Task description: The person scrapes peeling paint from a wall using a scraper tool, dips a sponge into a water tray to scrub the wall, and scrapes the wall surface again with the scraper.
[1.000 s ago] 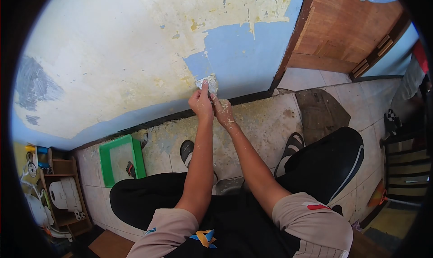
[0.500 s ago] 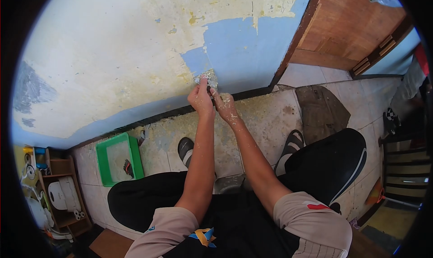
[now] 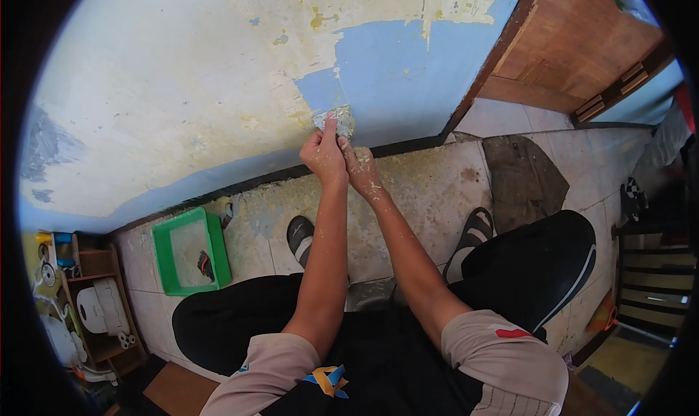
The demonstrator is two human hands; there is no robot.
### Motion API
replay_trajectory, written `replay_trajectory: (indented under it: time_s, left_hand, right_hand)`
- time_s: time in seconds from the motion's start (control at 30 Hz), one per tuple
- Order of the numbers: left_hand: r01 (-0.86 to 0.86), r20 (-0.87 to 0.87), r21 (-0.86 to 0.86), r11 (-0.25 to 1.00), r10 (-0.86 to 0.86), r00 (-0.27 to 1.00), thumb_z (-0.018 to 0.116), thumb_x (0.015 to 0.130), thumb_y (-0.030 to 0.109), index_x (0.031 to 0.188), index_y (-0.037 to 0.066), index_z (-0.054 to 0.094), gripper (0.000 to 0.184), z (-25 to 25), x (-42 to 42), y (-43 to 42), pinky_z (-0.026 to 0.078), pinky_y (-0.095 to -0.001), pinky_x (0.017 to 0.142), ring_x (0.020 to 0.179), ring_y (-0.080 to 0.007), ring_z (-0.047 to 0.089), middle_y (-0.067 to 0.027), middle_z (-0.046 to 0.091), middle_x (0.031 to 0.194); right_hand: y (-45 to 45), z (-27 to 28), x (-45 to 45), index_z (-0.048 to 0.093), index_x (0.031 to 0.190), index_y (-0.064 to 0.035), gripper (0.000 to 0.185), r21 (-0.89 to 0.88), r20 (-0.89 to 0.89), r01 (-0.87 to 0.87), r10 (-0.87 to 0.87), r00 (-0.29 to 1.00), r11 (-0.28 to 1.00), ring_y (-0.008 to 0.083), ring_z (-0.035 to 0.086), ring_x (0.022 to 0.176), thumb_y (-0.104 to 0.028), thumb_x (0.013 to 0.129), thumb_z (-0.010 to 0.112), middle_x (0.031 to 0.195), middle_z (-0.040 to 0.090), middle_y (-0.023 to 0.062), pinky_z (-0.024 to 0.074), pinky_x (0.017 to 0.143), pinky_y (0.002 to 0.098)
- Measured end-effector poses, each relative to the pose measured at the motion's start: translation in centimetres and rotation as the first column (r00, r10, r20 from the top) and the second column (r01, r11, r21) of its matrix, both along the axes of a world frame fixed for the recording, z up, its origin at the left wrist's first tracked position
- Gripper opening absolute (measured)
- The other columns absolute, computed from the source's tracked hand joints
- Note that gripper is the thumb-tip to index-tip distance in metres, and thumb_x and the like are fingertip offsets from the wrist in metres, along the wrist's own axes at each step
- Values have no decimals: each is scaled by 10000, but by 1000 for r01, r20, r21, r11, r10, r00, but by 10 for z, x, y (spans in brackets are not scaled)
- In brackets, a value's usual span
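A seated or squatting person, seen from above, holds a flat scraper [image 3: 342, 128] in both hands, low in front of a wall [image 3: 182, 88] where blue paint meets a pale, patchy stretch. The left hand [image 3: 322, 157] is closed on the scraper, one digit stretched along its flake-covered blade. The right hand [image 3: 362, 172], speckled with pale flakes, is curled around the handle end, which is mostly hidden. Whether the blade's edge touches the wall cannot be told. The knees are spread wide, with sandalled feet on a tiled floor [image 3: 429, 190] strewn with scrapings. To the left sits a green tray [image 3: 162, 259] with a small dark-and-red object [image 3: 205, 267] inside; to the right lies a crumpled brown cloth [image 3: 528, 179].
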State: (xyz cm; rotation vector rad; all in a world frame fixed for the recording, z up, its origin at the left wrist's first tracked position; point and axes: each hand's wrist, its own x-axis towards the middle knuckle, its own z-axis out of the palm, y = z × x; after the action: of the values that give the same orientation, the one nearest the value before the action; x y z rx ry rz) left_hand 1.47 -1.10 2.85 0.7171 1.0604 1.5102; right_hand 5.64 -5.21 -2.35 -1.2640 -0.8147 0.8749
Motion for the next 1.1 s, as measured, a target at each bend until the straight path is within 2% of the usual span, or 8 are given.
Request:
replay_trajectory:
  time_s: [0.3,0.43,0.63,0.73,0.8,0.9,1.03,1.1]
  left_hand:
    - [-26,-155,12,1000,28,987,810,841,191,524,13,539,453,6,-6,4,358,-236,455,467,-59,445,3,510,514]
    - [-38,-232,19,999,42,972,820,830,203,510,7,529,474,10,-7,6,357,-242,455,459,-65,442,-12,510,493]
    - [0,-177,46,999,8,984,775,876,190,584,13,591,388,22,-7,7,342,-224,480,502,-55,444,12,537,559]
    - [17,-83,95,995,-9,996,756,895,194,614,22,607,362,59,-5,10,347,-227,498,538,-50,448,14,559,597]
    - [34,-48,142,989,-28,998,751,904,204,657,27,626,328,71,-7,16,349,-222,508,574,-43,460,12,586,645]
    - [-1,-73,181,984,15,997,751,904,203,648,25,622,338,61,-7,15,350,-218,507,566,-40,454,15,584,634]
    - [42,-207,155,987,-9,978,746,903,181,648,16,623,327,35,-15,6,373,-219,509,546,-37,452,26,560,615]
    - [39,-212,157,987,-5,977,748,902,192,605,16,587,381,22,-14,3,334,-225,489,532,-31,411,36,520,577]
  right_hand:
    - [-4,25,-9,655,1036,40,382,-106,-108,-50,39,993,993,112,582,821,-326,1029,547,905,683,72,478,738,317]
    - [-4,29,-15,652,1043,35,377,-134,-138,-28,10,990,991,107,575,828,-326,1030,544,916,680,68,474,735,313]
    - [4,41,2,653,995,34,388,-108,-65,-3,-4,998,994,91,540,756,-341,1021,559,817,635,36,451,665,298]
    - [14,65,29,657,925,38,399,-140,179,-127,152,972,982,82,492,673,-342,1013,571,712,588,6,419,597,301]
    - [21,86,23,623,762,4,452,8,77,-94,93,993,996,56,455,584,-366,1014,565,619,554,-12,362,505,275]
    - [22,77,6,634,792,32,436,62,3,-7,7,1000,998,72,445,614,-345,1004,580,606,532,-8,386,555,302]
    - [18,36,4,579,682,-17,489,-82,-231,-83,62,971,993,76,432,548,-394,994,591,569,484,-28,361,506,302]
    - [12,23,2,563,666,-28,497,-77,-221,-70,51,974,995,79,427,533,-404,990,595,563,480,-26,350,492,304]
